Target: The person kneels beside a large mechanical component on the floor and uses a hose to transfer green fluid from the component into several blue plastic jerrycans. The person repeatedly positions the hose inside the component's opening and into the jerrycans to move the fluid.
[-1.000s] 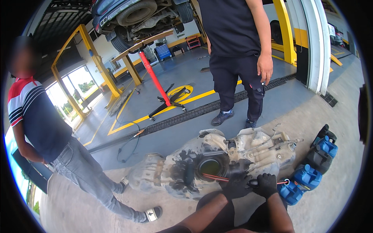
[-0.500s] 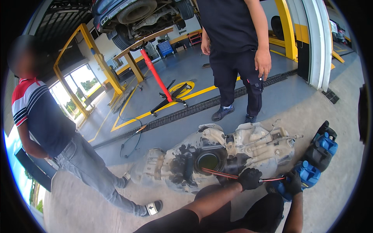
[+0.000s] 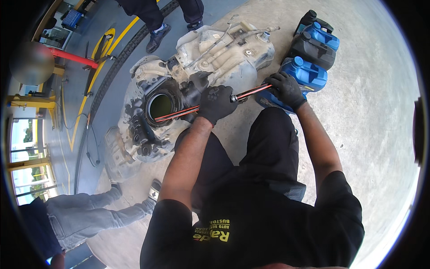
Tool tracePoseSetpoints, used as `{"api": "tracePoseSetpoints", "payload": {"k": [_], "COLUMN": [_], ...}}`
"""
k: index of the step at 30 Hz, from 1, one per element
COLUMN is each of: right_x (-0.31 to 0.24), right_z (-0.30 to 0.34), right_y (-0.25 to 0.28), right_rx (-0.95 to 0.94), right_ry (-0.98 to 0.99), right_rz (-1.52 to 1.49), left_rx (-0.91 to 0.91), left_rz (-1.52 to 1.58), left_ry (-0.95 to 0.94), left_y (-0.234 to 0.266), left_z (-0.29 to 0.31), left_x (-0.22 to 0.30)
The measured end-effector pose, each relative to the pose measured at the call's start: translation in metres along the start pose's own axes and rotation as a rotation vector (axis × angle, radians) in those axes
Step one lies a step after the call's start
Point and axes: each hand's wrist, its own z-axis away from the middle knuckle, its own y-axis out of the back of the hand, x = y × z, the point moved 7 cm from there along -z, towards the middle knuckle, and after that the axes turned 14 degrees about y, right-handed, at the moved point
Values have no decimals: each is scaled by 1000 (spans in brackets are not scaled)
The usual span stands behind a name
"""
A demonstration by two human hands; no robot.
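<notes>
One long red-and-black rod (image 3: pixel 253 91) slants between the person's two hands, its far end at the single round opening (image 3: pixel 160 106) of one large, dirty grey tank (image 3: pixel 248 58). Inside that opening shows a murky greenish brown; whether the tip touches it, I cannot tell. On the tank's right stand several jugs – at least two blue (image 3: pixel 309 76) and one black (image 3: pixel 312 51), overlapping too much for a full count; their contents are hidden. The left hand (image 3: pixel 217 104) is closed round the rod, just beside a metal collar (image 3: pixel 234 98); the right hand (image 3: pixel 286 91) grips its near end, fingers curled. Both hands wear black gloves. Two other people stand nearby on the floor (image 3: pixel 358 112) – one in dark trousers (image 3: pixel 148 13), one in grey jeans (image 3: pixel 80 217).
</notes>
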Motion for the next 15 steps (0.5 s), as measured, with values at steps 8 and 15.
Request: {"api": "tracePoseSetpoints", "payload": {"k": [8,15], "right_x": [-4,-4], "right_z": [-8,-17], "right_y": [0,5], "right_rx": [-58,-36], "right_ry": [-65,-59], "right_rz": [-183,-306], "left_rx": [75,124], "left_rz": [39,56], "left_ry": [3,8], "left_y": [24,37], "left_z": [9,7], "left_x": [-13,-17]}}
